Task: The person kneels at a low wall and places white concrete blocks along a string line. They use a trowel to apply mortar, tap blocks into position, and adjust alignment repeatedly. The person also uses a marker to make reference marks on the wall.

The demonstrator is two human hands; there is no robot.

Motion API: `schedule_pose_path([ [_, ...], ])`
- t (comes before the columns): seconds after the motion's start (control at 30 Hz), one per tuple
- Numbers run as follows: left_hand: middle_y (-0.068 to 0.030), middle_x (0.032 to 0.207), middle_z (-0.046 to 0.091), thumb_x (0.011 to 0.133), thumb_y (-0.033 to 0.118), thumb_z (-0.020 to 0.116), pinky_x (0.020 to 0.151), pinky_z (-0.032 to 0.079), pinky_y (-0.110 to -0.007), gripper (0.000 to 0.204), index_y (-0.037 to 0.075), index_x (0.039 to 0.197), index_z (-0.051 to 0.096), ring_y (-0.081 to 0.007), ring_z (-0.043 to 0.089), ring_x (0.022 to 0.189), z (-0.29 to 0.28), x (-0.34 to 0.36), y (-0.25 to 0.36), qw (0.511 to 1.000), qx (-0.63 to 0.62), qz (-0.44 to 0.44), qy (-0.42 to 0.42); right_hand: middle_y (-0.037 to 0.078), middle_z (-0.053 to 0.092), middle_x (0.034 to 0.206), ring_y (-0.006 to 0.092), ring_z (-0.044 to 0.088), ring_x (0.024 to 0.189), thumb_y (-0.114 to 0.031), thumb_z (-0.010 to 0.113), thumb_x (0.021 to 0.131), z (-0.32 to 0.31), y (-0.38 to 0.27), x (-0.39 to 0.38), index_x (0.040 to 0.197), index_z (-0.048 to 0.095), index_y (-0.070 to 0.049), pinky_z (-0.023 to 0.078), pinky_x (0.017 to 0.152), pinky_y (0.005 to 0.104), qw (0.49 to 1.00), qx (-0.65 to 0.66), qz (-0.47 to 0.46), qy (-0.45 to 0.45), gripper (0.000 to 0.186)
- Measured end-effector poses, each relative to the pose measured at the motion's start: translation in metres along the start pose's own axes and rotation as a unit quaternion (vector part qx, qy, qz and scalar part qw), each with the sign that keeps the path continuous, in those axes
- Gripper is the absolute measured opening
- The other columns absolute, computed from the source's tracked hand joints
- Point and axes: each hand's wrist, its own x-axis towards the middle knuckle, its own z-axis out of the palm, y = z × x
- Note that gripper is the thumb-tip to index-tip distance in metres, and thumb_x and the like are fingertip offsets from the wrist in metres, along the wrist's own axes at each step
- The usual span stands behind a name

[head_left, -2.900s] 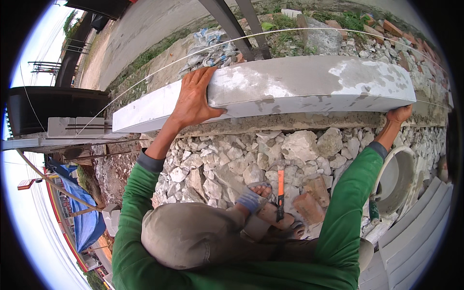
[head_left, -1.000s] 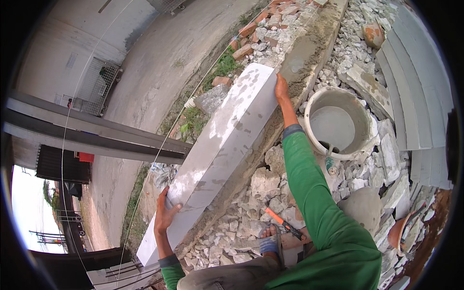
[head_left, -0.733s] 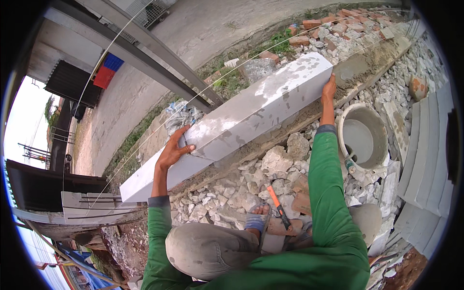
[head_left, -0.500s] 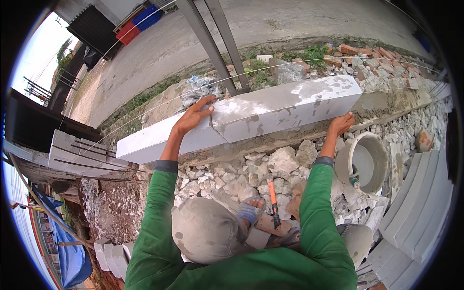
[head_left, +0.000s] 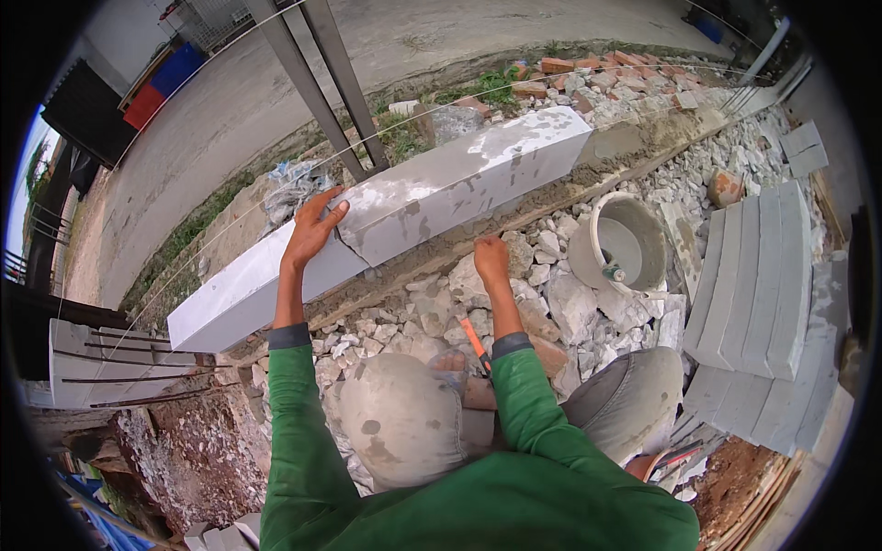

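Note:
Two long pale blocks lie end to end on the mortar strip of a low footing (head_left: 634, 156). My left hand (head_left: 310, 231) rests on the left block (head_left: 230, 308) beside the joint, thumb and fingers apart. The right block (head_left: 478, 193) has wet patches on its top and front. My right hand (head_left: 491, 259) is closed in front of that block, apart from it and above the rubble. Whatever its fingers hold, if anything, is hidden. A taut string (head_left: 404, 118) runs above the blocks.
Broken rubble (head_left: 579, 298) surrounds my feet, with an orange-and-black-handled tool (head_left: 473, 340) lying there. A mortar-smeared bucket (head_left: 588, 250) stands right, a green-handled tool inside. Grey blocks (head_left: 749, 285) are stacked far right. Metal posts (head_left: 317, 87) rise behind the blocks; steel bars (head_left: 138, 378) protrude left.
My right hand has left the right block's far end and moved left and nearer to me, now closed. My left hand stays by the joint. The whole view has swung rightward.

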Motion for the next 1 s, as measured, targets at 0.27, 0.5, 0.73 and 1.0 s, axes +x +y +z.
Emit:
schedule_pose_path([
  [0.27, -0.0138, 0.142, 0.067, 0.11, 0.047, 0.056, 0.117, 0.04, -0.038, 0.054, 0.006, 0.144, 0.066, -0.0261, 0.059, 0.133, -0.011, -0.008, -0.021, 0.974, -0.206, 0.036, 0.088, 0.025, 0.073, 0.125, 0.0442, 0.07, 0.115, -0.022, 0.066, 0.089, -0.017, -0.014, -0.056, 0.116, 0.075, 0.0, 0.056, 0.097, 0.0523, 0.956, -0.259, -0.042, -0.134, 0.036],
  [0.5, -0.0246, 0.121, 0.073, 0.106, 0.048, 0.058, 0.098, 0.054, -0.049, 0.05, 0.004, 0.119, 0.078, -0.044, 0.069, 0.116, -0.042, -0.003, -0.058, 0.977, 0.093, 0.015, 0.193, 0.021, 0.067, 0.133, 0.039, 0.069, 0.122, -0.042, 0.077, 0.088, -0.006, 0.067, -0.161, 0.128, 0.068, -0.001, 0.058, 0.094, 0.0495, 0.854, -0.46, 0.053, -0.237, 0.059],
  [0.73, -0.0225, 0.109, 0.076, 0.109, 0.055, 0.042, 0.097, 0.048, -0.057, 0.061, 0.007, 0.11, 0.079, -0.0424, 0.071, 0.105, -0.036, -0.019, -0.076, 0.954, 0.242, -0.066, 0.163, 0.023, 0.064, 0.129, 0.0395, 0.07, 0.117, -0.054, 0.079, 0.084, 0.01, 0.13, -0.169, 0.133, 0.061, 0.002, 0.058, 0.092, 0.0513, 0.864, -0.485, -0.01, -0.133, 0.077],
  [1.0, -0.0222, 0.1, 0.076, 0.11, 0.055, 0.038, 0.097, 0.047, -0.059, 0.064, 0.005, 0.099, 0.076, -0.0433, 0.072, 0.099, -0.036, -0.021, -0.068, 0.952, 0.246, -0.083, 0.16, 0.024, 0.074, 0.09, 0.0383, 0.074, 0.087, -0.033, 0.067, 0.091, -0.023, 0.018, -0.154, 0.105, 0.068, 0.006, 0.055, 0.083, 0.0502, 0.922, -0.288, 0.019, -0.257, 0.042],
])
